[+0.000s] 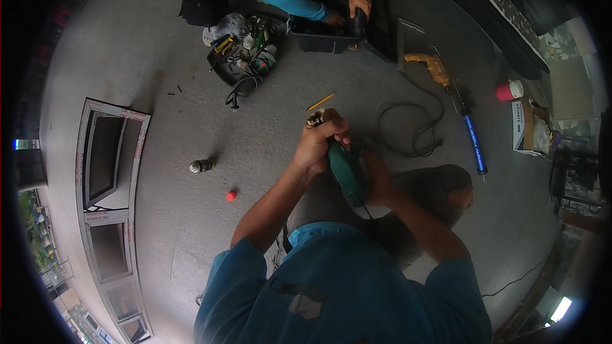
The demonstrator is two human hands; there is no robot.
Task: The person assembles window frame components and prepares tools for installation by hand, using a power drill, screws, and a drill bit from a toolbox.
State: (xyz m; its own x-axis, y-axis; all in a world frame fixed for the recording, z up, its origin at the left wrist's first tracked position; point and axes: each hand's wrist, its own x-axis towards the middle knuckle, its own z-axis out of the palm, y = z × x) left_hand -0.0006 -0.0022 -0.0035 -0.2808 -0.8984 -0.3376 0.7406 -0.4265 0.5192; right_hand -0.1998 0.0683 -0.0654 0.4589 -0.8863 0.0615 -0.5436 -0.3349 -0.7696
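In front of my torso I hold a green power drill [345, 172], its front end pointing away from me and a cord trailing from its back. My left hand [313, 146] is closed around the front end, near the metal chuck [315, 118]. On the drill's right side, my right hand [377, 181] grips it, with most of its fingers hidden. Just beyond my left hand a yellow pencil [320, 102] lies on the floor. To the left are a spray can [202, 165] and a red cap [231, 196].
Ahead, a co-worker's hands [359, 5] reach into a black toolbox [319, 43], beside a tray of mixed tools [245, 51]. A yellow drill [433, 67] with a looped cord and a blue-tubed caulking gun [473, 143] lie right. A window frame [134, 172] stands left; a carton [521, 130] sits far right.
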